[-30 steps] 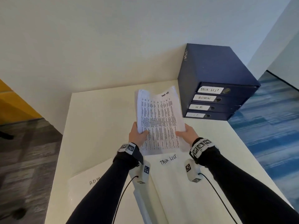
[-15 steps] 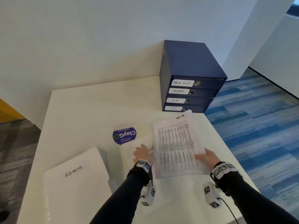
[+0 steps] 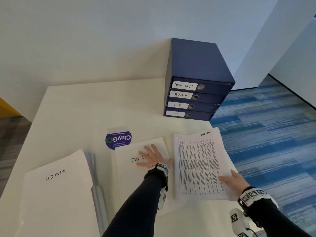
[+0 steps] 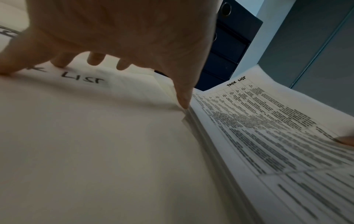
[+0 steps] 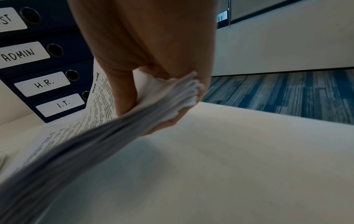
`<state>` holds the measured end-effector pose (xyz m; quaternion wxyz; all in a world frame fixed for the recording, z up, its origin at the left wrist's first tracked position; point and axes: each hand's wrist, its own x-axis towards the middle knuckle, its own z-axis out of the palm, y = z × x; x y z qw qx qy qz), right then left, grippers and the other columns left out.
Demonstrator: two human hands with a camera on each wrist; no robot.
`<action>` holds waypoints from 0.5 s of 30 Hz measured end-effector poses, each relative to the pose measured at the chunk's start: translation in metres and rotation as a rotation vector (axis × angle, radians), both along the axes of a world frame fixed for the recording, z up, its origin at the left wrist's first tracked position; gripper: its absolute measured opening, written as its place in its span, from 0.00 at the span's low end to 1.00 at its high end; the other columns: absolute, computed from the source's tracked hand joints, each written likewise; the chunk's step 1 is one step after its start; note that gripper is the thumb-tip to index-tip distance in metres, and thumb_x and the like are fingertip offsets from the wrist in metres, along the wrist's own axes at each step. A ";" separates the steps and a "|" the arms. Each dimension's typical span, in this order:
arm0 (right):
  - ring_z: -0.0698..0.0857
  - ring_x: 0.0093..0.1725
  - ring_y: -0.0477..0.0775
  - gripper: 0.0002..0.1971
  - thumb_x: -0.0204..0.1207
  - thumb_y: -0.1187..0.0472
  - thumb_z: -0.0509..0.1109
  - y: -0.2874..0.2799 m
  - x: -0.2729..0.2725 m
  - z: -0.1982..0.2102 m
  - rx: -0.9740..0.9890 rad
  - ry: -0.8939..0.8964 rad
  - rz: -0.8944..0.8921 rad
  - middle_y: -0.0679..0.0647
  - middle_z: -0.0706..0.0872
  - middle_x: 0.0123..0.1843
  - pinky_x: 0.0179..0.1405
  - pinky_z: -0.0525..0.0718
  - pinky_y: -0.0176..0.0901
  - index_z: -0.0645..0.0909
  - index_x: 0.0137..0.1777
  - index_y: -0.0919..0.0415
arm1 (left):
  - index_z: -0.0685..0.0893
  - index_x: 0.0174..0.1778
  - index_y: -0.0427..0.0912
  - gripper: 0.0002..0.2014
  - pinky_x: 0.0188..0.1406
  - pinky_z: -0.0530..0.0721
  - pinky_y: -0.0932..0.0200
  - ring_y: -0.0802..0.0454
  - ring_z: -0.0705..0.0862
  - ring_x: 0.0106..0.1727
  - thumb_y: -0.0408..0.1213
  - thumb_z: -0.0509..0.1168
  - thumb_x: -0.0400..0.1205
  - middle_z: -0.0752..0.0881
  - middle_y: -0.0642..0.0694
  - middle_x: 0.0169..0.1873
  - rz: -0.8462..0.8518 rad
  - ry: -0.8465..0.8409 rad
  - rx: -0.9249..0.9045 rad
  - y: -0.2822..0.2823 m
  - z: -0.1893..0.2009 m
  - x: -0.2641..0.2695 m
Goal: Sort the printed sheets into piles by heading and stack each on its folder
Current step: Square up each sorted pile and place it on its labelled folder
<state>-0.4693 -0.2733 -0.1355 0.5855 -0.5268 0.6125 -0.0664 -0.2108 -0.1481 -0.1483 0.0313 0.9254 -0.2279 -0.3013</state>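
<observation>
The right hand (image 3: 235, 181) pinches the near right corner of the Task List sheets (image 3: 199, 166), thumb on top and fingers curled beneath; in the right-wrist view the corner fans into loose layers under that pinch, so a weak grip could let the lower pages slide out and scatter toward the table edge (image 3: 227, 151) and the blue carpet (image 3: 273, 134). The left hand (image 3: 153, 159) lies flat with fingers spread on the white folder marked TASK LIST (image 3: 136, 177), gripping nothing; its thumb touches the folder's right edge just beside the sheets. The sheets lie to the right of that folder, not yet on it; their far end curls upward, and their right side hangs past the table edge. My judgement is that dragging them leftward by one corner could bend or skew the stack, or catch its edge against the folder's lip; the flat left hand covers the landing place and would have to lift first. The ADMIN folder (image 3: 56, 185) lies well to the left; the blue drawer box (image 3: 196, 69) stands behind, clear of the path.
</observation>
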 end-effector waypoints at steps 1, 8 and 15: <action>0.85 0.50 0.63 0.14 0.74 0.75 0.69 0.000 0.000 -0.001 0.003 -0.009 0.002 0.64 0.86 0.52 0.47 0.81 0.52 0.79 0.59 0.68 | 0.33 0.82 0.42 0.56 0.69 0.52 0.17 0.25 0.37 0.80 0.70 0.60 0.73 0.36 0.36 0.81 0.028 -0.005 -0.015 -0.003 0.000 0.000; 0.86 0.51 0.63 0.15 0.74 0.72 0.71 -0.012 -0.003 -0.003 0.041 -0.042 -0.009 0.64 0.87 0.53 0.48 0.83 0.55 0.78 0.60 0.68 | 0.37 0.82 0.43 0.50 0.69 0.54 0.17 0.24 0.39 0.79 0.63 0.60 0.77 0.41 0.36 0.81 0.055 0.024 0.054 -0.015 0.010 0.002; 0.84 0.57 0.63 0.15 0.73 0.67 0.74 -0.028 -0.006 0.000 0.039 -0.161 -0.185 0.59 0.87 0.55 0.68 0.74 0.66 0.79 0.59 0.56 | 0.67 0.70 0.40 0.27 0.69 0.69 0.37 0.33 0.65 0.71 0.53 0.58 0.79 0.65 0.37 0.70 0.018 0.142 -0.139 0.011 0.026 0.025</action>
